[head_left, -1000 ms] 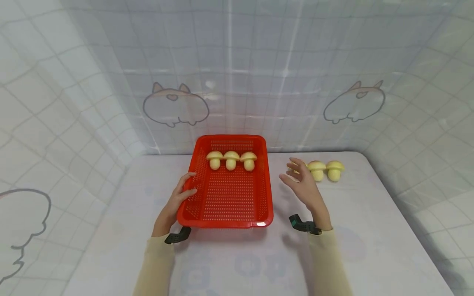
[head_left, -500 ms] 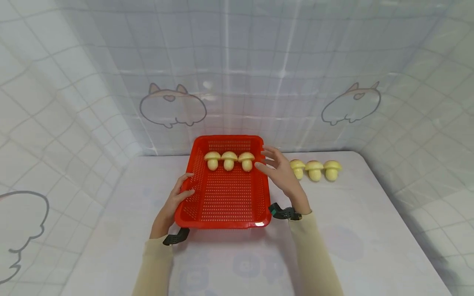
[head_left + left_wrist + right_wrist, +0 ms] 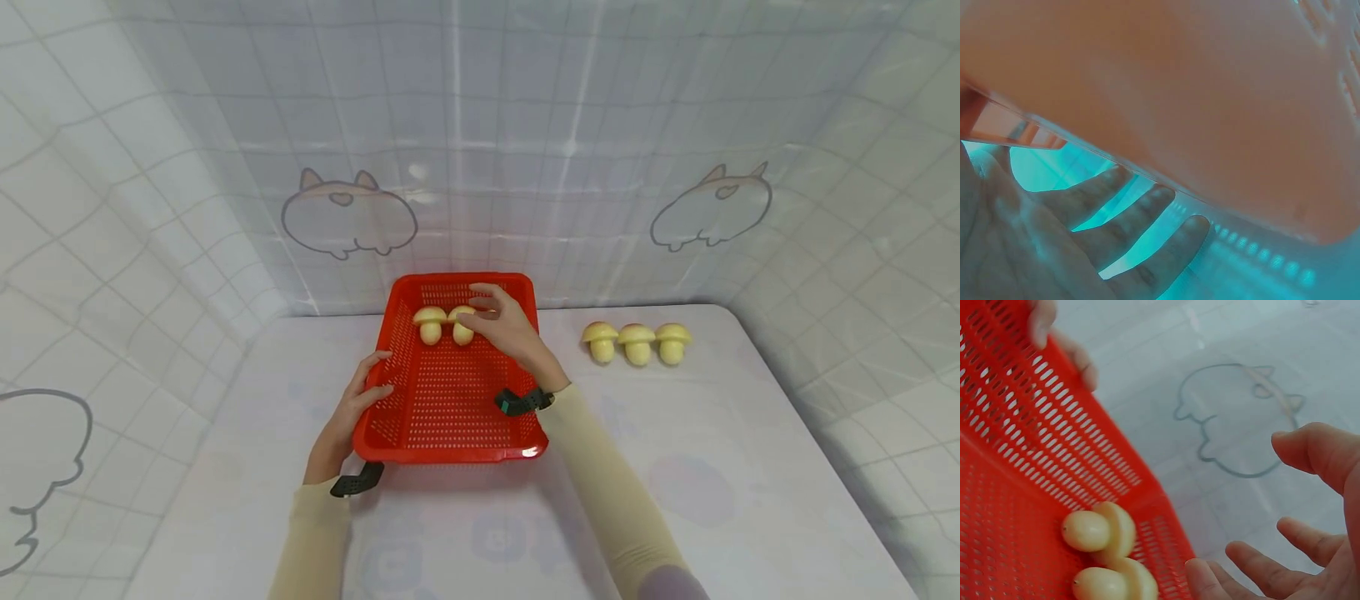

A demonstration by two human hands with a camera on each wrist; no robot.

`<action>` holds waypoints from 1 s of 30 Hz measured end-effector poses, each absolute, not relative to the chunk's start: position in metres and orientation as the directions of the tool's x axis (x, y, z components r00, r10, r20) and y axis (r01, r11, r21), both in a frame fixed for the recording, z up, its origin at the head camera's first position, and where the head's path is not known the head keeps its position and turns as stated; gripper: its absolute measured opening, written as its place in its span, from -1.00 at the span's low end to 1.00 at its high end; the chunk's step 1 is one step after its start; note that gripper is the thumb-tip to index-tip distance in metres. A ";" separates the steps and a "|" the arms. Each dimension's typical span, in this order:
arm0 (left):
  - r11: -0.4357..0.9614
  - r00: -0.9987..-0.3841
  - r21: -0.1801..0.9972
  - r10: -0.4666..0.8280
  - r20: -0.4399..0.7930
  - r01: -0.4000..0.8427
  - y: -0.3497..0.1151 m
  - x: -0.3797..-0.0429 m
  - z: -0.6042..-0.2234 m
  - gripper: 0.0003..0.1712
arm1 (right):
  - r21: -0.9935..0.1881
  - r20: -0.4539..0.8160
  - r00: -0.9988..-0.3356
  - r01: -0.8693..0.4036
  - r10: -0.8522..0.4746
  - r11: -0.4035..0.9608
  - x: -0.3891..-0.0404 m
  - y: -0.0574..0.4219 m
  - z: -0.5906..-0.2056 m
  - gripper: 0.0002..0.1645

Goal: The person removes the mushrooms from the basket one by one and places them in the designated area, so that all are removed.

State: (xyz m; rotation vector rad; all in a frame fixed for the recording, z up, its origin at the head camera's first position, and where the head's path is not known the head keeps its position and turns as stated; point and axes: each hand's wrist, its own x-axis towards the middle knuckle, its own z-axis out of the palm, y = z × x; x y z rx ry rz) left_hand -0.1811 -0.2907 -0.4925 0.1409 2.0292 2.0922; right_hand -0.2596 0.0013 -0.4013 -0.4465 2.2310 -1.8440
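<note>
A red perforated plastic basket (image 3: 461,400) stands on the table. My left hand (image 3: 351,417) grips its left rim, with fingertips (image 3: 1088,374) hooked over the edge in the right wrist view. Two toy mushrooms (image 3: 431,327) (image 3: 462,333) with yellow caps and pale stems lie at the basket's far end. My right hand (image 3: 510,329) hovers over the basket's far right part, fingers spread and nothing held, partly covering the right one of these mushrooms. A third mushroom, visible earlier beside them, is hidden behind this hand. In the left wrist view the left fingers (image 3: 1147,219) lie along the basket's side.
On the table right of the basket, three more toy mushrooms (image 3: 637,343) lie in a row. A pale patterned sheet (image 3: 540,150) with cartoon outlines rises behind the table (image 3: 720,450) and at both sides.
My right hand has moved left from beside the mushrooms on the table, across the basket's right rim, to over the mushrooms inside. The left hand keeps its grip on the basket.
</note>
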 end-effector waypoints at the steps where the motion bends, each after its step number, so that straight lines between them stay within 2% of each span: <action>1: -0.020 -0.971 0.996 0.224 -0.085 -0.092 -0.290 -0.181 -0.493 -0.37 | -0.979 0.025 -0.931 -0.097 -0.364 0.181 -0.262 -0.002 -0.403 -0.27; 12: -0.019 -0.972 0.997 0.224 -0.068 -0.075 -0.289 -0.180 -0.494 -0.38 | -0.976 -0.005 -0.931 -0.075 -0.365 0.206 -0.283 -0.037 -0.425 -0.17; 25: 0.023 -0.973 0.999 0.224 -0.044 -0.040 -0.289 -0.184 -0.495 -0.38 | -0.896 -0.006 -0.880 -0.206 -0.475 0.393 -0.292 -0.055 -0.441 -0.08; 30: 0.020 -0.972 1.000 0.234 -0.023 -0.019 -0.286 -0.185 -0.495 -0.36 | -0.885 -0.035 -0.873 -0.199 -0.487 0.421 -0.294 -0.058 -0.445 -0.05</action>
